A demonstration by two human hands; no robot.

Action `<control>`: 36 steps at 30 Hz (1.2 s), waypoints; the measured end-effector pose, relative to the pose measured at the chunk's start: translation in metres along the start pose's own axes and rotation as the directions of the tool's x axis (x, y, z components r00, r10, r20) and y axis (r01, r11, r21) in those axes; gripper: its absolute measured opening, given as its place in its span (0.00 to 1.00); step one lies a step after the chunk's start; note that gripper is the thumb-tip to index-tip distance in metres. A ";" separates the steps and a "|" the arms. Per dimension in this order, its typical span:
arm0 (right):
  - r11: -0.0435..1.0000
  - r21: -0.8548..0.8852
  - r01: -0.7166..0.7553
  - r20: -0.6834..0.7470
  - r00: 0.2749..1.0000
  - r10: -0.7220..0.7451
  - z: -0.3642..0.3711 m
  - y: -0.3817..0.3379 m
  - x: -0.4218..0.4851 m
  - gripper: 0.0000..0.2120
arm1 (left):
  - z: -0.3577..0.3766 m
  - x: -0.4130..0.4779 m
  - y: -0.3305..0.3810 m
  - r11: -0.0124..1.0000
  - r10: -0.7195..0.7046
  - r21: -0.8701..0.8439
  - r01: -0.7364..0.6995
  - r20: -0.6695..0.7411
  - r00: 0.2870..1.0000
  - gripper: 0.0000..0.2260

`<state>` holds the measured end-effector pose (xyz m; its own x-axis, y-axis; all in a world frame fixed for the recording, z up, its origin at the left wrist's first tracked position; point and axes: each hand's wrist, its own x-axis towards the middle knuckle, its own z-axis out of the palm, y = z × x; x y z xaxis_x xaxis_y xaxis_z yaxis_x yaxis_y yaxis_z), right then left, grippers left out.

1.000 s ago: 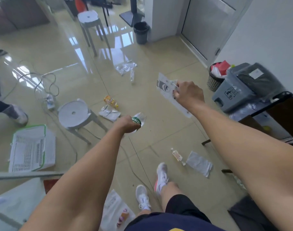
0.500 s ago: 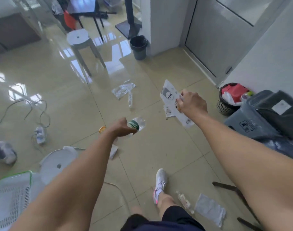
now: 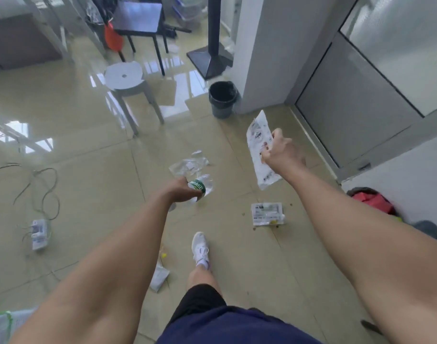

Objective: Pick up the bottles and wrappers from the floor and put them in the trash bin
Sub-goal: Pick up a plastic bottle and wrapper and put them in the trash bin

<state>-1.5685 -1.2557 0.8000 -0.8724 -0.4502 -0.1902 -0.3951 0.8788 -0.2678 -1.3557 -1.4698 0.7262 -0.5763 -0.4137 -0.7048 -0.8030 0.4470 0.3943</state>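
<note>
My left hand (image 3: 181, 191) is closed around a clear plastic bottle (image 3: 202, 186) with a green label, held out above the floor. My right hand (image 3: 279, 152) grips a long white printed wrapper (image 3: 258, 147) that hangs from it. A dark grey trash bin (image 3: 222, 99) with a black liner stands ahead by the white pillar. On the floor lie a crumpled clear plastic wrapper (image 3: 188, 165), a flat white wrapper (image 3: 268, 213) and another white wrapper (image 3: 159, 278) near my foot.
A white stool (image 3: 124, 78) stands left of the bin, with a black table (image 3: 140, 18) behind it. Cables and a power strip (image 3: 40, 233) lie on the left. A basket with red contents (image 3: 371, 201) sits by the right wall. A black stand base (image 3: 211, 59) is behind the bin.
I have walked forward towards the grey bin, which looks larger and nearer. Both hands still hold the bottle and the wrapper. The flat white wrapper on the floor has come into view.
</note>
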 end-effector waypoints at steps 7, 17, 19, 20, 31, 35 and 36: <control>0.994 0.112 -0.001 0.047 0.999 -0.004 -0.031 -0.056 0.159 0.11 | -0.121 0.126 0.073 0.996 0.066 -0.060 -0.064 0.029 0.997 0.19; 0.969 0.244 -0.047 0.039 0.998 0.038 -0.037 -0.046 0.414 0.08 | -0.221 0.300 0.201 0.999 0.000 -0.042 -0.002 -0.030 1.000 0.25; 0.972 0.225 -0.063 0.090 0.995 0.043 -0.030 -0.043 0.463 0.09 | -0.237 0.336 0.220 0.998 -0.054 -0.044 0.054 -0.019 0.998 0.25; 0.977 0.204 -0.064 0.111 0.993 0.042 -0.029 -0.039 0.487 0.10 | -0.244 0.354 0.229 0.996 -0.077 -0.040 0.077 -0.010 0.997 0.25; 0.987 0.157 -0.036 0.318 0.948 -0.016 -0.028 -0.082 0.719 0.12 | -0.339 0.522 0.301 0.966 -0.171 -0.203 0.157 -0.052 0.984 0.26; 0.989 0.137 -0.051 0.387 0.922 -0.005 0.017 -0.103 0.792 0.15 | -0.349 0.606 0.297 0.932 -0.226 -0.299 0.207 -0.030 0.974 0.24; 0.988 0.137 -0.064 0.397 0.918 0.004 0.029 -0.106 0.808 0.16 | -0.350 0.627 0.295 0.918 -0.242 -0.328 0.225 -0.011 0.970 0.23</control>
<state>-2.2234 -1.7172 0.6474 -0.6880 -0.4722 -0.5511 -0.2951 0.8758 -0.3819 -2.0073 -1.8748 0.6065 -0.3668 -0.5180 -0.7728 -0.9162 0.0572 0.3965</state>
